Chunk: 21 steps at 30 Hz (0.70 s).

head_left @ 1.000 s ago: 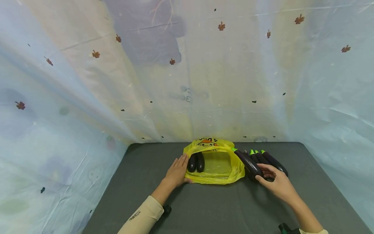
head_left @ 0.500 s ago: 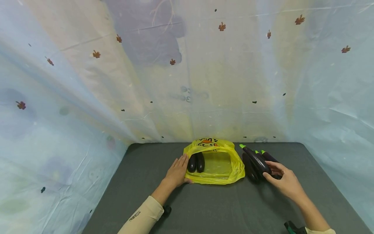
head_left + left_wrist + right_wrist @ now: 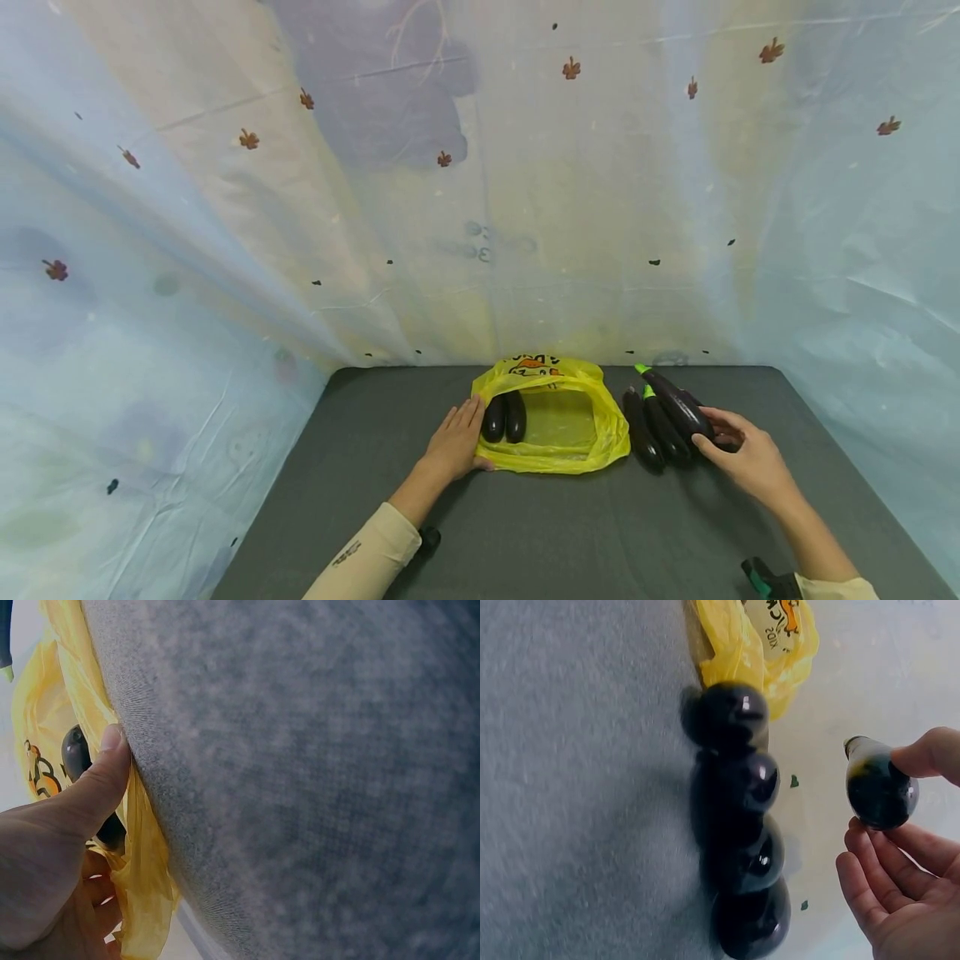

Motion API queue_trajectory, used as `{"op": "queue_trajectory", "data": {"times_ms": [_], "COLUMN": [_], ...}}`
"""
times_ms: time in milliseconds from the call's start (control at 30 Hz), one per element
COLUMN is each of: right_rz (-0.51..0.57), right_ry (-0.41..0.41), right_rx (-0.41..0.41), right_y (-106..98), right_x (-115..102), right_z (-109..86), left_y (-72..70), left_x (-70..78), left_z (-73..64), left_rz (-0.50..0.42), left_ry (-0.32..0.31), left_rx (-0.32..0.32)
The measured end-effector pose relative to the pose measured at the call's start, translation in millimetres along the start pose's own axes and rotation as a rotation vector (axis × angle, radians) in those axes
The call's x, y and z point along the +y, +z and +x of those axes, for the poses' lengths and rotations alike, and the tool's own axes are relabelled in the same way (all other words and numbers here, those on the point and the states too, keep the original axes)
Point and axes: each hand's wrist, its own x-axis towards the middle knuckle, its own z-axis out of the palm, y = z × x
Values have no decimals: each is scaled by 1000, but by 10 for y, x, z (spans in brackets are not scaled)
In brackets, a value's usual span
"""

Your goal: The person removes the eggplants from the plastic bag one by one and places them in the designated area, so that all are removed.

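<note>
A yellow plastic bag [image 3: 558,462] lies on the table with its mouth toward me, and two dark eggplants [image 3: 504,418] are inside at its left. My left hand [image 3: 452,442] rests along the bag's left edge with straight fingers; in the left wrist view its thumb [image 3: 105,776] presses the yellow film. My right hand [image 3: 750,467] holds another eggplant [image 3: 677,407] near its rounded end, raised over a row of eggplants [image 3: 666,432] right of the bag. In the right wrist view thumb and fingers pinch that held eggplant [image 3: 883,793], apart from the row [image 3: 742,855].
The dark grey table [image 3: 540,533] ends at a patterned plastic sheet [image 3: 480,208] hanging behind it. The sheet also rises along the left and right sides. The eggplant row sits close to the bag's right side.
My right hand has moved right with its eggplant, away from the bag and across the row, uncovering the row's left eggplants. My left hand and the bag have stayed in place.
</note>
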Motion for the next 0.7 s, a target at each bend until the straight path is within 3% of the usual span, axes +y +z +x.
{"op": "queue_trajectory", "data": {"times_ms": [700], "right_rz": [-38], "right_ry": [83], "right_rx": [14], "right_y": [-167], "right_x": [350], "right_z": [75], "left_y": [15], "left_x": [-5], "left_z": [12], "left_rz": [9], "left_ry": [3], "left_rx": [4]}}
